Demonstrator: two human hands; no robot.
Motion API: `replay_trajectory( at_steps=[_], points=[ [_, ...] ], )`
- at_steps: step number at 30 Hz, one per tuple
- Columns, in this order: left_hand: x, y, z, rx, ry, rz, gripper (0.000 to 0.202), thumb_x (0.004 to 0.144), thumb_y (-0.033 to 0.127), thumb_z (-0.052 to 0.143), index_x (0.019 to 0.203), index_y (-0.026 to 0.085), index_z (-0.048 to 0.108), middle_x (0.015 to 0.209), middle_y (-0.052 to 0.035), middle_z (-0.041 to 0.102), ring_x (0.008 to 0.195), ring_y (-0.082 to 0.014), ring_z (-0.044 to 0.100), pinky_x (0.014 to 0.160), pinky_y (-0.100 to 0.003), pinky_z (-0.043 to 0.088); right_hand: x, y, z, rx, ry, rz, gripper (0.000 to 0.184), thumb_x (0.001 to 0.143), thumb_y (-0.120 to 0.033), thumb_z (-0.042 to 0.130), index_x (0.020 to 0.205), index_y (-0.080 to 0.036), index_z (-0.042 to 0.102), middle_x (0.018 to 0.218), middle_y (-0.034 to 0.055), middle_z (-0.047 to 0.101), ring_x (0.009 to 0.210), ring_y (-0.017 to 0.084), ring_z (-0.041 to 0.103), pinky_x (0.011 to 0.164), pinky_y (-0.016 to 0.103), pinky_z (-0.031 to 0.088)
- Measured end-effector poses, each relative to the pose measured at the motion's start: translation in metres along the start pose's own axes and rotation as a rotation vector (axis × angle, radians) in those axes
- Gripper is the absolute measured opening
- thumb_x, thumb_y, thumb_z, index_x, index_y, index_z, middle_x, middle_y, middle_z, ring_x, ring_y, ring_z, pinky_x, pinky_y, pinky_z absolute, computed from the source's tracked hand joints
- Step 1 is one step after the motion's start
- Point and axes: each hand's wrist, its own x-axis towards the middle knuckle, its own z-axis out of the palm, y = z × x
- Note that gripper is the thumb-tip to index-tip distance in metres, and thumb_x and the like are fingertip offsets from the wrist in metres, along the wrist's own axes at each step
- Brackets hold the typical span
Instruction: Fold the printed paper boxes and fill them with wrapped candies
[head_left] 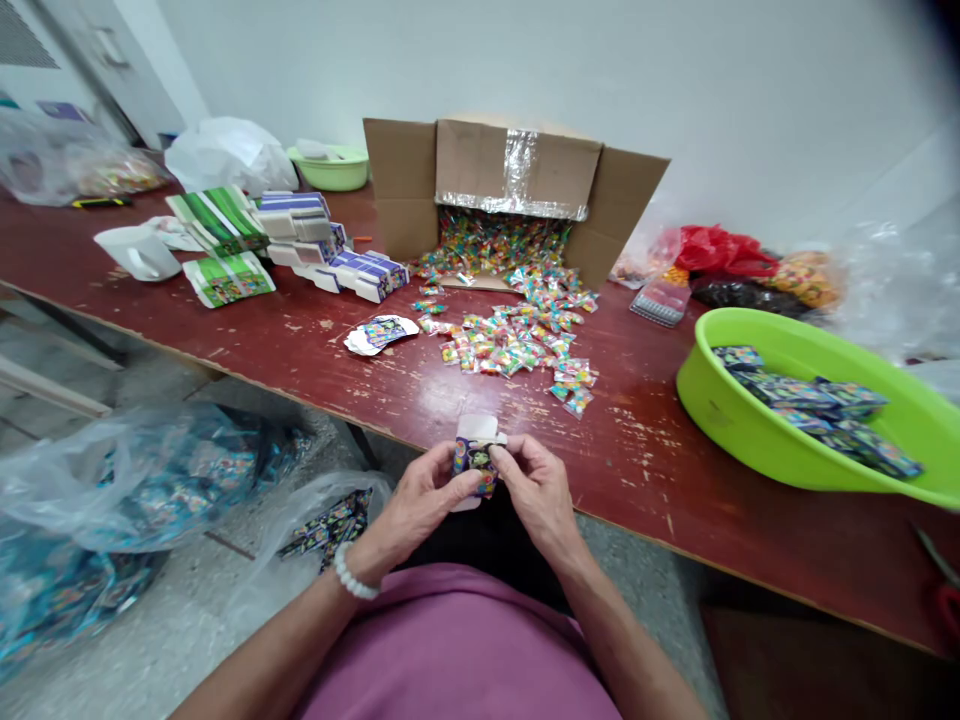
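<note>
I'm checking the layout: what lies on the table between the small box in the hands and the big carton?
In the head view, a spill of wrapped candies lies on the table between the small box and the carton.

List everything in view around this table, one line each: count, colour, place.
table: one, dark red, across the view
carton: one, brown cardboard, on its side at the back
candy packets: many, multicoloured, spilling from carton onto table
basin: one, lime green, table right, holding dark printed boxes
flat box stacks: several, green-white and purple-white, left of carton
cup: one, white, table far left
bowl: one, pale green, back left
plastic bags: several, clear, floor left
small box: one, purple-white, between both hands, near edge
left hand: one, grips small box, bead bracelet at wrist
right hand: one, grips small box
</note>
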Motion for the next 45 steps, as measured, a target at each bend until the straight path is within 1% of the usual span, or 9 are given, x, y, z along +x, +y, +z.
replay_trajectory(
  at_steps=[6, 10, 14, 18, 24, 29, 38, 42, 45],
  points=[
    [-0.007, -0.004, 0.009, 0.082, 0.166, 0.117, 0.064, 0.084, 0.031, 0.07, 0.139, 0.03, 0.038, 0.113, -0.0042, 0.067, 0.091, -0.0181, 0.067, 0.082, -0.031, 0.055, 0.0, 0.006, 0.002, 0.178, 0.058, 0.029, 0.039, 0.083, -0.033, 0.071, 0.118, -0.024, 0.057, 0.086, -0.0005, 0.069, 0.077, 0.016, 0.064, 0.073, 0.027, 0.051],
    [-0.006, 0.002, 0.007, 0.056, 0.106, 0.093, 0.042, 0.084, 0.031, 0.07, 0.122, 0.026, 0.055, 0.109, -0.0031, 0.066, 0.094, -0.017, 0.063, 0.083, -0.027, 0.052, -0.001, 0.009, 0.002, 0.2, 0.025, 0.028, 0.02, 0.083, -0.036, 0.071, 0.093, -0.019, 0.069, 0.085, 0.0003, 0.069, 0.076, 0.014, 0.061, 0.074, 0.026, 0.048],
    [-0.004, 0.008, 0.002, -0.025, 0.025, -0.006, 0.03, 0.083, 0.034, 0.071, 0.107, 0.021, 0.06, 0.091, -0.0015, 0.066, 0.081, -0.0151, 0.061, 0.071, -0.024, 0.05, 0.004, 0.01, -0.004, 0.215, -0.054, 0.145, 0.025, 0.081, -0.041, 0.073, 0.078, -0.016, 0.07, 0.072, -0.0005, 0.066, 0.066, 0.012, 0.056, 0.068, 0.025, 0.046],
    [-0.004, 0.006, 0.0, -0.003, -0.014, 0.014, 0.024, 0.085, 0.033, 0.07, 0.103, 0.02, 0.062, 0.097, -0.0028, 0.066, 0.088, -0.0152, 0.06, 0.077, -0.024, 0.049, 0.008, 0.009, -0.011, 0.301, -0.088, 0.176, 0.036, 0.069, -0.038, 0.084, 0.097, -0.02, 0.07, 0.082, 0.0002, 0.071, 0.074, 0.015, 0.062, 0.072, 0.027, 0.049],
    [-0.006, 0.0, 0.003, -0.197, 0.039, -0.087, 0.06, 0.08, 0.038, 0.076, 0.129, 0.027, 0.044, 0.086, 0.0004, 0.066, 0.076, -0.0156, 0.066, 0.068, -0.025, 0.052, 0.01, 0.009, -0.016, 0.009, -0.119, -0.069, 0.015, 0.083, -0.034, 0.073, 0.078, -0.02, 0.073, 0.078, 0.0011, 0.066, 0.072, 0.015, 0.059, 0.069, 0.028, 0.046],
    [-0.006, -0.003, 0.005, -0.338, -0.08, -0.351, 0.049, 0.088, 0.062, 0.054, 0.107, 0.017, 0.057, 0.083, -0.0072, 0.068, 0.057, -0.0174, 0.066, 0.053, -0.029, 0.054, 0.01, 0.008, -0.013, -0.173, -0.18, -0.219, 0.016, 0.09, -0.034, 0.064, 0.088, -0.022, 0.075, 0.087, 0.0041, 0.069, 0.083, 0.018, 0.063, 0.077, 0.031, 0.048],
    [0.0, 0.0, 0.008, -0.137, -0.025, -0.31, 0.066, 0.082, 0.077, 0.047, 0.085, 0.013, 0.063, 0.063, -0.0058, 0.065, 0.04, -0.0109, 0.054, 0.04, -0.021, 0.042, 0.019, 0.004, -0.01, 0.097, -0.145, 0.174, 0.022, 0.07, -0.036, 0.08, 0.078, -0.017, 0.072, 0.069, 0.0012, 0.071, 0.06, 0.014, 0.062, 0.06, 0.026, 0.05],
    [0.0, -0.002, 0.003, -0.114, -0.04, -0.273, 0.07, 0.081, 0.077, 0.049, 0.1, 0.012, 0.067, 0.066, -0.0063, 0.066, 0.041, -0.011, 0.055, 0.041, -0.021, 0.041, 0.018, 0.001, -0.01, 0.129, -0.128, 0.181, 0.019, 0.072, -0.035, 0.078, 0.077, -0.017, 0.073, 0.072, 0.0022, 0.072, 0.061, 0.014, 0.062, 0.061, 0.027, 0.05],
    [0.0, -0.006, -0.001, -0.133, -0.053, -0.283, 0.071, 0.084, 0.073, 0.049, 0.13, 0.018, 0.056, 0.07, -0.0037, 0.066, 0.045, -0.0124, 0.056, 0.043, -0.023, 0.045, 0.012, -0.002, -0.011, 0.042, -0.227, 0.029, 0.015, 0.083, -0.034, 0.071, 0.081, -0.02, 0.073, 0.088, 0.0041, 0.074, 0.079, 0.017, 0.067, 0.074, 0.031, 0.053]
  ],
)
